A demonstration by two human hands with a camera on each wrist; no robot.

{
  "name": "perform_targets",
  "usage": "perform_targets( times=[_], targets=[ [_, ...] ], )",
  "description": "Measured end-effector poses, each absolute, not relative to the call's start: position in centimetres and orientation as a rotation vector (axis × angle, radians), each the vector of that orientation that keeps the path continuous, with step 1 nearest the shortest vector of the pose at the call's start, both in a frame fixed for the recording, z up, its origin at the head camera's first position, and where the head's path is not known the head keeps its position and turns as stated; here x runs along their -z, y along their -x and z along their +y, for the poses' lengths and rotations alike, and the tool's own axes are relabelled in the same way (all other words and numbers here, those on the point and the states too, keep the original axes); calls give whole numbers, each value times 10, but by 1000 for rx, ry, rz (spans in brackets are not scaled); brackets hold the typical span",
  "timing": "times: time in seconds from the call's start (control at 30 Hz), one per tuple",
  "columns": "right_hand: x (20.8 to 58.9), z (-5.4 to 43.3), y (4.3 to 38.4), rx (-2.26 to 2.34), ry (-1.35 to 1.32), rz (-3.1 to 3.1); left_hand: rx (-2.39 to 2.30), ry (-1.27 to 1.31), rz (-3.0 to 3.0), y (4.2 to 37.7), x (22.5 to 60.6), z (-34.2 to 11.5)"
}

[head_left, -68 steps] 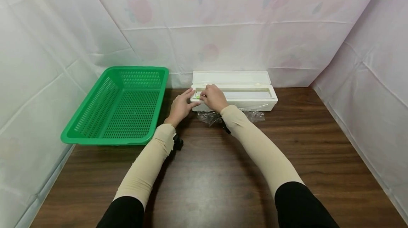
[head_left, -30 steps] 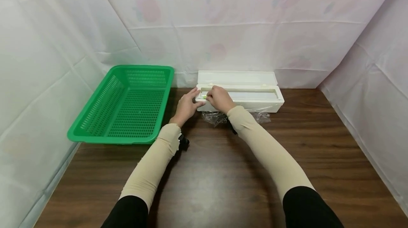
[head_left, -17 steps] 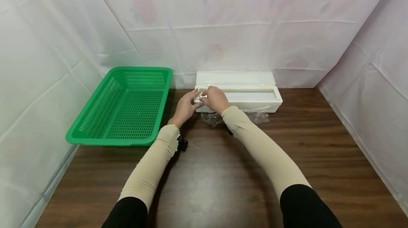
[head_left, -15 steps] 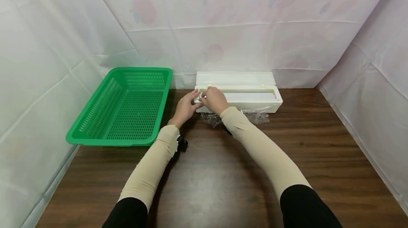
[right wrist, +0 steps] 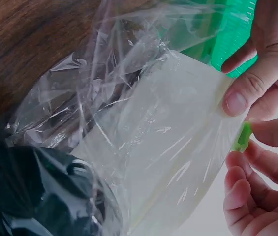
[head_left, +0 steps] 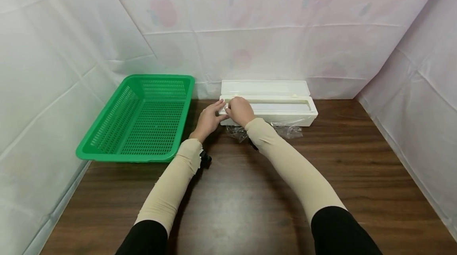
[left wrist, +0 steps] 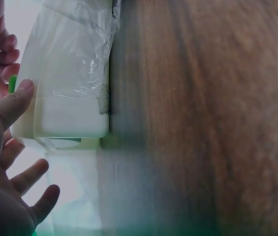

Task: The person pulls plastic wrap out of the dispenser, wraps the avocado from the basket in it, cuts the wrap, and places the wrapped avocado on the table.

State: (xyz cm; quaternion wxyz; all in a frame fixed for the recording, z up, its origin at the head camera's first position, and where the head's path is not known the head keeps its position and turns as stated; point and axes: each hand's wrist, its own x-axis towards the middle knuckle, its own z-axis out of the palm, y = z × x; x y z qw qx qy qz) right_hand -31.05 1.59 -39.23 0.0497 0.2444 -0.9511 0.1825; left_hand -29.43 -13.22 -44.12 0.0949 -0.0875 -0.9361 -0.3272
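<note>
A long white cling film dispenser [head_left: 305, 119] stands at the back of the table, its lid [head_left: 265, 87] raised behind it. Clear cling film [right wrist: 104, 93] hangs crumpled down its front. My left hand [head_left: 207, 122] holds the dispenser's left end, thumb on the front upper edge and several fingers spread past the end. My right hand [head_left: 240, 111] is over that same end, fingers curled. In the right wrist view its fingertips pinch a small bright green tab [right wrist: 243, 137] at the top edge. From the head view the right fingers hide this tab.
To the left lies a green perforated plastic basket [head_left: 125, 157], close to my left forearm. White patterned cloth [head_left: 267, 48] hangs behind and at both sides. The dark wood table [head_left: 228, 199] spreads out in front of the dispenser.
The green tab, seen earlier between the hands in the head view, is now hidden by my right fingers. My right hand has shifted slightly left along the dispenser; my left hand stays at its end.
</note>
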Motion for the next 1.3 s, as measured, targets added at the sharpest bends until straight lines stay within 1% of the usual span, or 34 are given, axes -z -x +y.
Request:
perform_targets(
  times=[0.2, 0.43, 0.9, 1.03, 1.3],
  targets=[
    [393, 26, 311, -591, -741, -2911, 917, 276, -2804, 296, 442, -127],
    [387, 46, 311, -507, -686, -2940, 899, 270, -2823, 295, 441, -126],
    [386, 77, 308, -600, -661, -2958, 954, 276, -2847, 293, 439, -120],
    [383, 99, 311, -579, -583, -2997, 968, 280, -2845, 295, 438, -120],
    [383, 163, 314, -533, -467, -3013, 992, 277, -2848, 296, 438, -127]
  ],
)
